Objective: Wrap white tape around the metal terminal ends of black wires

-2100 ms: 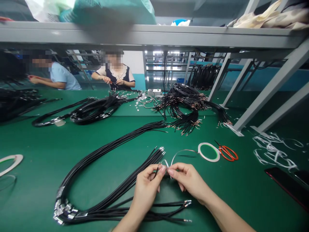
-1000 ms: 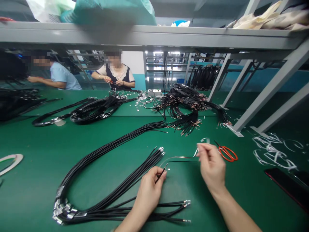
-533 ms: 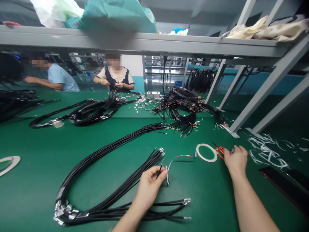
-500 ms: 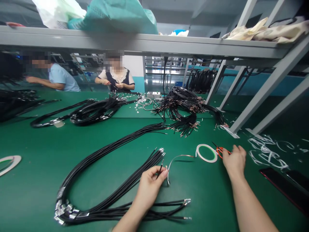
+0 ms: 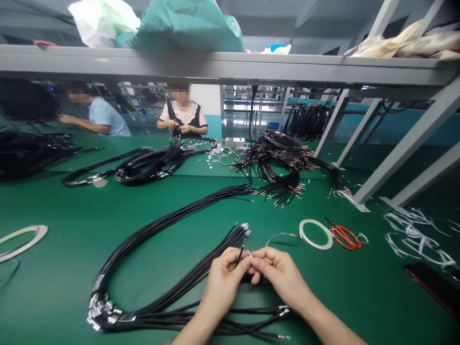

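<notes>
My left hand (image 5: 223, 280) pinches a thin black cable (image 5: 239, 256), its metal-tipped end pointing up. My right hand (image 5: 282, 272) is closed at the left fingertips, pinching the end of a narrow white tape strip (image 5: 282, 234). The fingers partly hide that end. From there the strip curves back toward a white tape roll (image 5: 319, 247) lying flat. Beside the roll lie scissors with orange handles (image 5: 345, 236), touched by neither hand. A long bundle of black cables (image 5: 154, 224) curves around on the left, and its metal-tipped ends reach beneath and behind my left hand.
More black cable coils (image 5: 143, 167) lie at the back, with a copper-tipped heap (image 5: 280, 148) near a small white box (image 5: 235, 142). White strip scraps (image 5: 413, 232) and a dark phone (image 5: 433, 287) lie right. A shelf (image 5: 215, 64) crosses above. Two people sit opposite.
My right hand has left the scissors and moved left to meet my left hand at the tape end. The scissors now lie by the roll. The camera view has shifted slightly left.
</notes>
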Motion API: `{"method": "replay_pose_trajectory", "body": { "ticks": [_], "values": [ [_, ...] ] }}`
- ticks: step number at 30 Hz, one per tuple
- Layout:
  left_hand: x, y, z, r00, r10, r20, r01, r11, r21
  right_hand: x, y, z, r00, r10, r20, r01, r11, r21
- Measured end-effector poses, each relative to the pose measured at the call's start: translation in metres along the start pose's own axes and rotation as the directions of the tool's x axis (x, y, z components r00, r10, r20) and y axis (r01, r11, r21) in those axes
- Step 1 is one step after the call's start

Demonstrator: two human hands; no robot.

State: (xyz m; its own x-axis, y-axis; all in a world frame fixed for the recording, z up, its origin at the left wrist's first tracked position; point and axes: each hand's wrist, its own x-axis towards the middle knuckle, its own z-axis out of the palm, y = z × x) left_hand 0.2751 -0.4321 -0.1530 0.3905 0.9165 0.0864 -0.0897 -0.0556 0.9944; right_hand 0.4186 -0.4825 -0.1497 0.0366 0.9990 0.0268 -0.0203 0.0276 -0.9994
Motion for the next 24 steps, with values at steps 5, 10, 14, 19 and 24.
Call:
{"method": "replay_pose_trajectory", "body": {
  "ticks": [5, 10, 14, 19, 24],
  "values": [
    [0.002, 0.008, 0.002, 0.976, -0.210, -0.065, 0.205, 0.976, -0.072, -0.003, -0.003, -0.012, 0.966, -0.198, -0.167, 0.136, 0.937, -0.321],
    [0.002, 0.016, 0.002, 0.977, -0.204, -0.065, 0.201, 0.978, -0.050, -0.006, -0.003, -0.009, 0.950, -0.288, -0.122, 0.218, 0.889, -0.402],
    [0.001, 0.016, 0.002, 0.977, -0.195, -0.083, 0.191, 0.980, -0.063, -0.005, -0.003, -0.005, 0.955, -0.278, -0.100, 0.216, 0.889, -0.403],
    [0.001, 0.012, 0.002, 0.980, -0.200, -0.025, 0.198, 0.978, -0.070, -0.005, -0.009, 0.000, 0.983, -0.150, -0.103, 0.113, 0.948, -0.298],
    [-0.003, 0.007, 0.002, 0.995, -0.078, -0.062, 0.080, 0.996, 0.029, -0.006, -0.009, 0.000, 0.989, -0.080, -0.123, 0.056, 0.980, -0.189]
  ]
}}
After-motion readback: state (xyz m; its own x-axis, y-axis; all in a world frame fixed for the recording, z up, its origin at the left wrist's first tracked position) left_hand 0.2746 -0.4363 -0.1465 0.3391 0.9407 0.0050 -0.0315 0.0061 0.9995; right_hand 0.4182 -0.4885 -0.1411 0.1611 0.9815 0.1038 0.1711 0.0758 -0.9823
